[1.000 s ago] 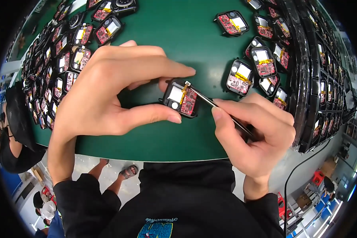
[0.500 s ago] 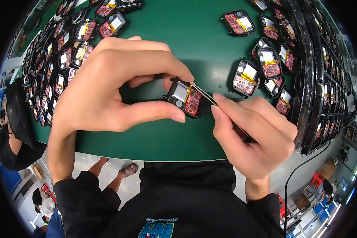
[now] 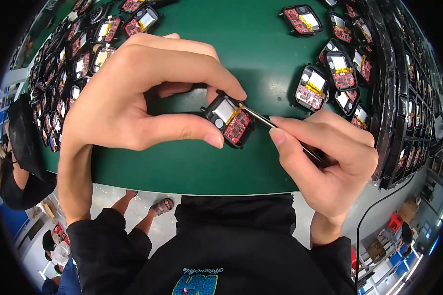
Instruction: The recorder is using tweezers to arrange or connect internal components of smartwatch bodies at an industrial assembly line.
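Between the thumb and fingers of my left hand (image 3: 133, 93) is a small black watch-like case (image 3: 230, 119), tilted above the table. Inside it show a red circuit board, a silver-white battery and a strip of yellow tape. My right hand (image 3: 327, 164) pinches a pair of metal tweezers (image 3: 261, 118). Their tips reach the upper edge of the case, by the end of the yellow tape and close to my left index fingertip. Whether the tips grip anything is too small to tell.
Similar open cases crowd the left of the green table (image 3: 192, 172). More, such as one case (image 3: 311, 88), lie on the right beside stacked black trays (image 3: 379, 98). A co-worker's arm (image 3: 17, 172) is at the far left. A black cable (image 3: 366, 211) hangs at the right.
The tweezers have turned slightly, and my right hand has shifted right and a little down. The case is tilted a bit more in my left hand. The whole view has shifted slightly.
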`<state>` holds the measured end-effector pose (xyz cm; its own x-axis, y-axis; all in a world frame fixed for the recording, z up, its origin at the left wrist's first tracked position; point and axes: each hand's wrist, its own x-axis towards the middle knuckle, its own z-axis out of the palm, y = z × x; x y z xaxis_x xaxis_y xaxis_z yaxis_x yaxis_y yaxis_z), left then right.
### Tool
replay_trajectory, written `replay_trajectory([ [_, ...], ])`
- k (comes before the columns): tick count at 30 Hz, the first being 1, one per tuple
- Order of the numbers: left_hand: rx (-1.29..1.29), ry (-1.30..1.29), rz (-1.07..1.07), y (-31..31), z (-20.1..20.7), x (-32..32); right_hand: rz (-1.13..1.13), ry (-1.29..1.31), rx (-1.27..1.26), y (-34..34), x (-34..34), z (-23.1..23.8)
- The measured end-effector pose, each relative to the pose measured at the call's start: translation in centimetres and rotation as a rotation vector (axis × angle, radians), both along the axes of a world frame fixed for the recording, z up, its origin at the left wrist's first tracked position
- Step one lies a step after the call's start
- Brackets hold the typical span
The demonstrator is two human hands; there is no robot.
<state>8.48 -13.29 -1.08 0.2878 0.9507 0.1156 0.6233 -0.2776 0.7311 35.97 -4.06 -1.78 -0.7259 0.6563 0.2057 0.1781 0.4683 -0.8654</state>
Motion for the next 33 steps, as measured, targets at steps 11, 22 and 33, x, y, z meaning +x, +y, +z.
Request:
replay_trajectory([
  [11, -0.03, 0.03, 0.007, 0.2, 0.4, 0.3, 0.009, 0.003, -0.006, 0.1, -0.1, -0.2],
  [22, 0.08, 0.038, -0.045, 0.1, 0.1, 0.3, 0.01, -0.01, 0.015, -0.2, -0.1, -0.1],
  [33, 0.029, 0.109, 0.025, 0.6, 1.1, 1.2, -0.079, 0.14, 0.057, 0.3, 0.6, -0.3],
])
